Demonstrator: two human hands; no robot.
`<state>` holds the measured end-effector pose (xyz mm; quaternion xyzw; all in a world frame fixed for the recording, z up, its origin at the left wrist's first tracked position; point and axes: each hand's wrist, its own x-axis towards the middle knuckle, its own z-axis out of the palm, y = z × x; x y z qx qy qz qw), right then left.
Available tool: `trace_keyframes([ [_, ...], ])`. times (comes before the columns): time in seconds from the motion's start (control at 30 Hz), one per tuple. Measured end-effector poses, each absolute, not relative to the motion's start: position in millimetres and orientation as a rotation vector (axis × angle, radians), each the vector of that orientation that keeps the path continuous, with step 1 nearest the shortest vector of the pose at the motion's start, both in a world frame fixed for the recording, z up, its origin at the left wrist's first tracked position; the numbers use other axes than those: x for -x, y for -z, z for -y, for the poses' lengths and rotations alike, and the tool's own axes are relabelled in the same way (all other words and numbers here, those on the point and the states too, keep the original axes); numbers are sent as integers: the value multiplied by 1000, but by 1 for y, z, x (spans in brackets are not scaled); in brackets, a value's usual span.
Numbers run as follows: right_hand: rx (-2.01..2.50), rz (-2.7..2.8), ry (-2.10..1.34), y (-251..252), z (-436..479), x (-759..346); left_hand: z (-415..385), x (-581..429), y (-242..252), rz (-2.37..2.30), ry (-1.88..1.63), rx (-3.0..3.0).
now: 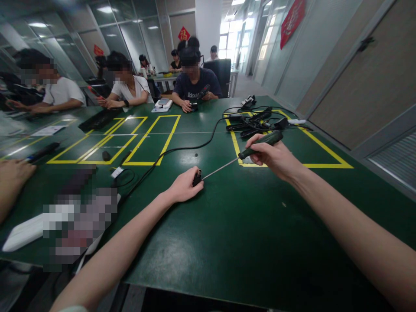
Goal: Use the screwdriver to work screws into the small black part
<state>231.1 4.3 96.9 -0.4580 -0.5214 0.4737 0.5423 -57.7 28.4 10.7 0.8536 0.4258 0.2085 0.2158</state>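
My right hand [271, 154] is closed around the dark green handle of a screwdriver [221, 168]. Its long thin metal shaft slants down and left across the table. The tip meets a small black part [196, 177] that my left hand [185, 186] grips on the tabletop. A short metal-looking stub shows at the top of that part; my fingers cover most of the rest, so its exact kind is unclear.
A heap of black cables [256, 121] lies in a yellow-taped area at the right back. One black cable [182, 148] curves across the green table [201, 242]. Co-workers sit opposite, and another person's hand [16, 177] rests at far left. A white object [26, 232] lies near left.
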Motion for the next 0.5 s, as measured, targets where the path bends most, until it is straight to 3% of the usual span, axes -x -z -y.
trace_keyframes([
  [0.5,1090,1253,-1148,-94,-8,-237,-31,58,-6,-1229,-554,-2405],
])
